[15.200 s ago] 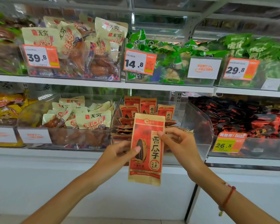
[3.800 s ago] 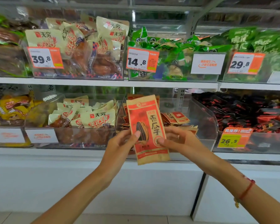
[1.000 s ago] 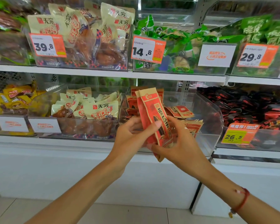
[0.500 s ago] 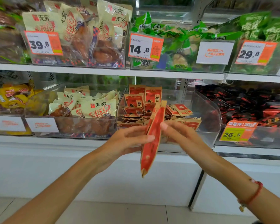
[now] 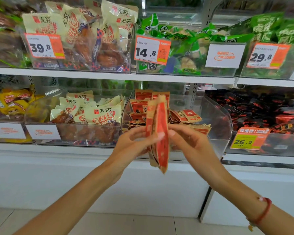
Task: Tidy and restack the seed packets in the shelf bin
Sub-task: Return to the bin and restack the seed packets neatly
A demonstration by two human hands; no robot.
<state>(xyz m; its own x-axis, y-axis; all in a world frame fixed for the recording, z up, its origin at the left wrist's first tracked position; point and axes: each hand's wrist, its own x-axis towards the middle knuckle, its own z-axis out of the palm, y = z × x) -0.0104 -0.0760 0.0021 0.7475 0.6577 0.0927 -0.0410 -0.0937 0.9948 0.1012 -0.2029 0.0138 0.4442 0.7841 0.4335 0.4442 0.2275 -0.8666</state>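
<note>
Two bare forearms reaching up from the bottom corners, a red cord bracelet [image 5: 264, 211] on the right wrist. Left hand [image 5: 131, 146] and right hand [image 5: 187, 143] meeting at centre, fingers fairly straight and pressing from either side on a small sheaf of flat red-and-tan paper seed packets [image 5: 158, 133] — held upright, edge-on, apparently several squared together so the edges line up before going back. Exact count of packets not clear through motion blur.

Just behind, on the lower shelf, a clear plastic shelf bin [image 5: 215, 116] with more packets of the same kind: a few standing at the back left [image 5: 143, 99], the rest lying loose and fanned across the floor [image 5: 187, 116] — seemingly the untidy part still to restack. Left of it, cream pouches of braised meat [image 5: 100, 114]; right, dark red-and-black packets [image 5: 265, 111] behind a yellow 26.5 price tag [image 5: 246, 139].

Farther up, the top shelf with orange 39.8, 14.8 and 29.8 tags.
</note>
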